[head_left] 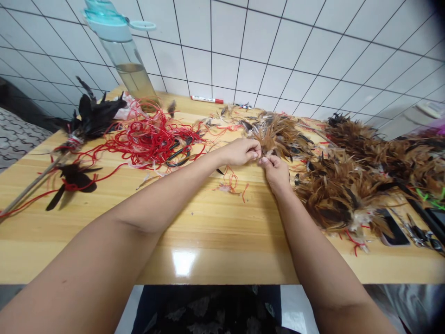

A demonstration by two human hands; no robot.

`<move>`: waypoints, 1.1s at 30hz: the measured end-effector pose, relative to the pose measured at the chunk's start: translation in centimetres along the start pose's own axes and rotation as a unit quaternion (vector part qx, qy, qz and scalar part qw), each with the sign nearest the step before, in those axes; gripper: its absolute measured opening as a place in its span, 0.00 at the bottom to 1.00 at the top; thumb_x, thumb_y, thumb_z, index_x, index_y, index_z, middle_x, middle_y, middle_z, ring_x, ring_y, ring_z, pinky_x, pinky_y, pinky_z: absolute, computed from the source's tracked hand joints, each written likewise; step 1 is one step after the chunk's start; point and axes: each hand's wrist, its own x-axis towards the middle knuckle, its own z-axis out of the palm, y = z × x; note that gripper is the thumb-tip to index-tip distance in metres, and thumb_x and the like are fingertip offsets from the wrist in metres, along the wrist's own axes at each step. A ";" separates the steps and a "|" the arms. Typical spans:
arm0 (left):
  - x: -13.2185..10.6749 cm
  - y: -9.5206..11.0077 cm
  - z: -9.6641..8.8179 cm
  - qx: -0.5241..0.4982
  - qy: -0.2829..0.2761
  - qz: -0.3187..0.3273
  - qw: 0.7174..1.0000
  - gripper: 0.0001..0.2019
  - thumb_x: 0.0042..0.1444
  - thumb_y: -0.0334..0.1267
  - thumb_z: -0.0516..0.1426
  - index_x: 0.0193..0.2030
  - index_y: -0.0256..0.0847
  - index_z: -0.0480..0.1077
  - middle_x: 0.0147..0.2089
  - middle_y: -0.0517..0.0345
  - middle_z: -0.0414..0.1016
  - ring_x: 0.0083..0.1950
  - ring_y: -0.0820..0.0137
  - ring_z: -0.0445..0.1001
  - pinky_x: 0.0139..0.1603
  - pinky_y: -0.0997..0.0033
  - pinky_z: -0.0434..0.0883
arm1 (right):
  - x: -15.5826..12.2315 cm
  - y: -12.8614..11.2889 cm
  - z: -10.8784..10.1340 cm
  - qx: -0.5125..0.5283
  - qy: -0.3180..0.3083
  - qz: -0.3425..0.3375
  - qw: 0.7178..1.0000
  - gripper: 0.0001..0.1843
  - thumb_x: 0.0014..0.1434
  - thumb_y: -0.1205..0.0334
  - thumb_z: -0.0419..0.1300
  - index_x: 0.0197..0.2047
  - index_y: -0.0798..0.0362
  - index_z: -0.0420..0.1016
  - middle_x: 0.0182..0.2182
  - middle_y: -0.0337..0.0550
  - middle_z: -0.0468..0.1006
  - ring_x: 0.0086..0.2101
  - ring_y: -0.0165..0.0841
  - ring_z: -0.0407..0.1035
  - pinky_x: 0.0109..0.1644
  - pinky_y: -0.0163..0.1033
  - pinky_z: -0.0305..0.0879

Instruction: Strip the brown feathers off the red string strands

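Close together over the middle of the table, my left hand [242, 152] and my right hand [277, 174] are both closed in a pinch. Between their fingertips are the lower ends of brown feathers [273, 134], whose tips fan out away from me. Behind and to the right, this bunch merges with more loose feathers, so its edge is hard to make out. Bits of red string [232, 183] lie on the wood just in front of my left hand. A larger heap of brown feathers [333, 190] is right of my right hand.
A tangle of red string [149, 139] with black-handled scissors [179, 153] lies left. Further left are black feathers [95, 113] tied to a stick [33, 185]. A water bottle [130, 69] and a red marker [206, 99] stand near the tiled wall. A phone [394, 229] is at right.
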 end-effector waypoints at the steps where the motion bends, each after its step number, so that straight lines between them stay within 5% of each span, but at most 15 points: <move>1: 0.0 0.1 0.0 0.008 0.001 -0.001 1.000 0.09 0.54 0.31 0.50 0.37 0.36 0.70 0.34 0.58 0.75 0.33 0.73 0.68 0.37 0.74 0.63 | 0.0 0.0 0.0 0.001 -0.002 0.001 1.000 0.13 0.52 0.55 0.55 0.26 0.55 0.75 0.25 0.39 0.73 0.31 0.33 0.65 0.40 0.39 0.59; 15: 0.2 1.1 1.0 0.147 0.055 0.052 0.986 0.09 0.56 0.27 0.49 0.37 0.34 0.70 0.36 0.50 0.75 0.40 0.66 0.72 0.39 0.70 0.64 | 0.2 0.5 0.1 0.051 -0.014 -0.006 0.999 0.12 0.51 0.54 0.57 0.26 0.54 0.75 0.26 0.40 0.73 0.31 0.33 0.65 0.40 0.39 0.59; 28: 0.2 0.8 1.8 0.148 0.080 0.089 0.982 0.06 0.56 0.30 0.51 0.38 0.36 0.69 0.37 0.50 0.73 0.39 0.65 0.70 0.40 0.68 0.65 | 0.2 0.8 0.0 0.036 -0.032 -0.019 0.999 0.09 0.51 0.56 0.58 0.26 0.53 0.72 0.25 0.37 0.71 0.29 0.32 0.63 0.38 0.38 0.58; 33: 0.2 1.1 0.8 0.082 0.179 0.105 0.975 0.06 0.56 0.30 0.52 0.39 0.37 0.68 0.40 0.51 0.72 0.44 0.66 0.69 0.47 0.67 0.66 | 0.2 0.6 -0.2 0.047 -0.031 -0.022 0.998 0.10 0.53 0.55 0.56 0.26 0.52 0.69 0.25 0.37 0.69 0.30 0.32 0.62 0.38 0.38 0.58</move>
